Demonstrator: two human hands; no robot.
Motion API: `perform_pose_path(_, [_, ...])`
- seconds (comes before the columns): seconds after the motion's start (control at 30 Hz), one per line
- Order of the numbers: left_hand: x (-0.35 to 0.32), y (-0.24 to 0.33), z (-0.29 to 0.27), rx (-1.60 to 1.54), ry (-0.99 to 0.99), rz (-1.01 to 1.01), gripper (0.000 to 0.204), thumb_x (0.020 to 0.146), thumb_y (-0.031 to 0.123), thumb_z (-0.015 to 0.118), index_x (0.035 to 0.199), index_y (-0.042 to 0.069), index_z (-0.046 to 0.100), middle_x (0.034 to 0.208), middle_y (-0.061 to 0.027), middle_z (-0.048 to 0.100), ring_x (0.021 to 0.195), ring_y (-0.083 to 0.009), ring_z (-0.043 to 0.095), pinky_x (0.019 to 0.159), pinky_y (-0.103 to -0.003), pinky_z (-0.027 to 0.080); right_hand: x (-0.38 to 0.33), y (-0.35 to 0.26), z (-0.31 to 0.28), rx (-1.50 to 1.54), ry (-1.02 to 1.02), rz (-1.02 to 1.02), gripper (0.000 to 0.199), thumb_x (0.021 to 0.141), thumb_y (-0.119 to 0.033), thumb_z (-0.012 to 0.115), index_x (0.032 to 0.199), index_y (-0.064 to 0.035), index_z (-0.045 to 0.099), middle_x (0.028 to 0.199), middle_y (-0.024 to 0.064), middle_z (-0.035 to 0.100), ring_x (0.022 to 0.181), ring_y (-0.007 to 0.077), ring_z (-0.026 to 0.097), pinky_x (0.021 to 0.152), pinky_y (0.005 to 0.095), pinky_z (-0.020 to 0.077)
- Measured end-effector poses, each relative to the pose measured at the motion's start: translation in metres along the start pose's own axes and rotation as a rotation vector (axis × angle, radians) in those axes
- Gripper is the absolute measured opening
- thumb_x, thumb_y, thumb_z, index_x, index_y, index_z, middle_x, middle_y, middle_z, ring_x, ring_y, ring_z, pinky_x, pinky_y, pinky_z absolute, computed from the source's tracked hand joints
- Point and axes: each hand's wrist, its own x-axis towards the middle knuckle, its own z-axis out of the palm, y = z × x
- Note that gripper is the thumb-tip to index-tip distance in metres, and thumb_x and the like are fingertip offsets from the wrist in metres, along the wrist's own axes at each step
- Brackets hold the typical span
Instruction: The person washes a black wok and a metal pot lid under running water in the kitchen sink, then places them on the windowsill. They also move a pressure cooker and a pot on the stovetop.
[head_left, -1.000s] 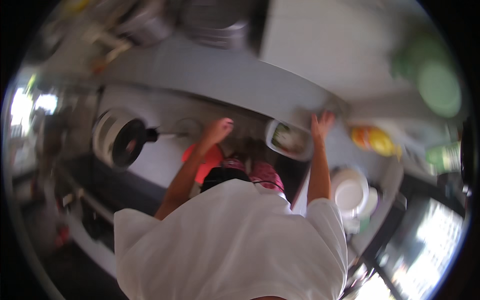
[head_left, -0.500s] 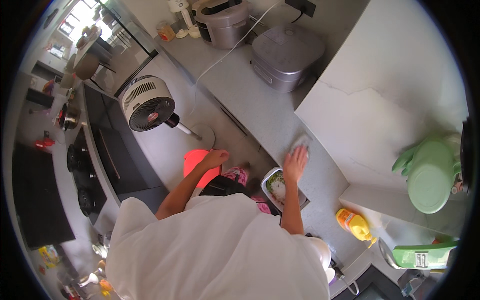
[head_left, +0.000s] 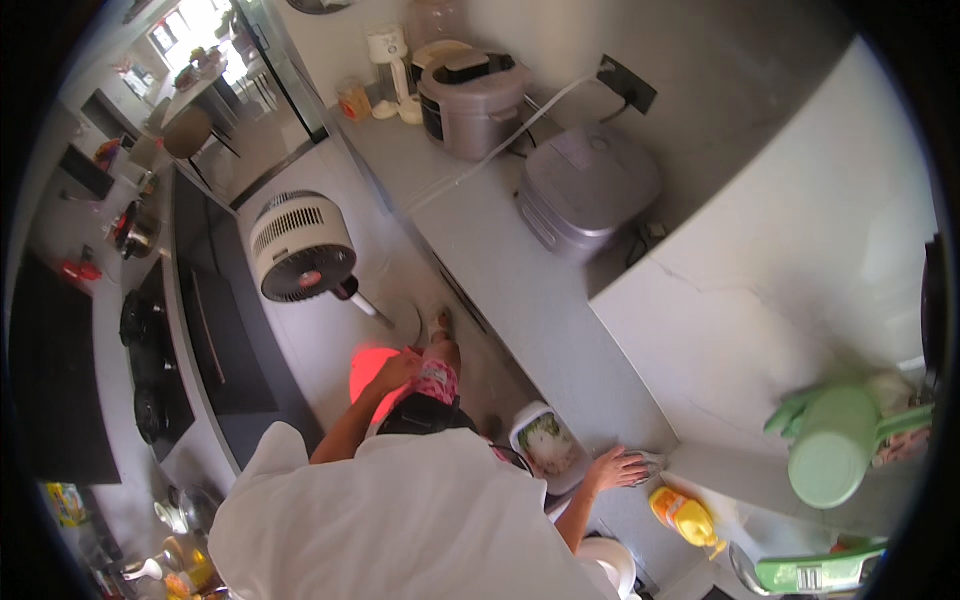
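Observation:
My right hand (head_left: pixel 616 469) presses a greyish cloth (head_left: pixel 649 466) onto the counter, fingers stretched over it, close to the foot of the wall panel. Just left of that hand sits a white tub (head_left: pixel 556 482) with green bits and whitish contents, at the counter's front edge. My left hand (head_left: pixel 402 371) hangs low by my pink patterned clothing (head_left: pixel 437 381), in front of a red bin (head_left: pixel 368 369). Its fingers look loosely bent with nothing visible in them, though they are partly blurred.
A yellow bottle (head_left: pixel 688 519) lies right of my right hand. Farther back along the counter (head_left: pixel 505 270) stand a grey cooker (head_left: pixel 588 190) and another appliance (head_left: pixel 470 105). A pedestal fan (head_left: pixel 303 245) is on the floor. A green jug (head_left: pixel 833 445) hangs at right.
My right hand has slid the cloth along the counter toward me, past the tub to near the yellow bottle. My left hand has dropped closer to my clothing. The view has shifted.

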Motion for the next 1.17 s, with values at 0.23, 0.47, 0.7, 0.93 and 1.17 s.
perform_pose_path(0.23, [0.086,0.007,-0.075,-0.108,0.002,0.097,0.033,0.092,0.031,0.061,0.111,0.005,0.068,0.096,-0.0138,0.071,0.092,-0.025,0.068,0.084,-0.036,0.053,-0.04,-0.218,-0.015,0.14,0.009,-0.362,0.07,0.103,-0.048,0.037,0.158,-0.008,0.019,0.16,0.0284,0.014,0.148,0.0444,0.018,0.12,0.054,0.0164])
perform_pose_path(0.47, [0.181,0.084,-0.159,-0.093,-0.032,0.265,0.03,0.096,0.027,0.059,0.12,0.009,0.064,0.096,-0.0089,0.071,0.088,-0.0182,0.067,0.082,-0.034,0.053,-0.085,-0.422,-0.057,0.351,-0.181,-0.879,0.075,0.095,-0.041,0.053,0.155,-0.0055,0.024,0.16,0.0287,0.014,0.149,0.045,0.014,0.12,0.0547,0.0131])
perform_pose_path(0.7, [0.22,0.133,-0.221,-0.027,0.035,0.322,0.032,0.096,0.029,0.06,0.119,0.008,0.063,0.102,-0.0097,0.071,0.089,-0.0196,0.067,0.083,-0.034,0.053,-0.064,-0.517,-0.071,0.428,-0.302,-1.163,0.073,0.094,-0.042,0.055,0.154,-0.0086,0.031,0.16,0.0278,0.017,0.149,0.0431,0.014,0.12,0.0551,0.0139])
perform_pose_path(0.93, [0.183,0.086,-0.219,-0.126,0.225,0.314,0.027,0.095,0.022,0.061,0.117,0.007,0.066,0.099,-0.0091,0.072,0.09,-0.0215,0.068,0.082,-0.036,0.054,-0.038,-0.508,-0.111,0.613,-0.333,-1.375,0.054,0.091,-0.024,0.06,0.143,-0.0092,0.048,0.15,0.0237,0.037,0.142,0.0428,0.031,0.114,0.0541,0.0285])
perform_pose_path(1.17, [0.047,0.157,-0.318,0.021,0.567,0.142,0.03,0.094,0.014,0.062,0.123,0.01,0.066,0.099,-0.0069,0.071,0.091,-0.0163,0.067,0.079,-0.031,0.054,-0.012,-0.295,-0.121,0.595,-1.044,-0.788,0.032,0.091,-0.029,0.062,0.111,-0.0057,0.069,0.095,0.025,0.07,0.092,0.0316,0.07,0.084,0.0445,0.053])
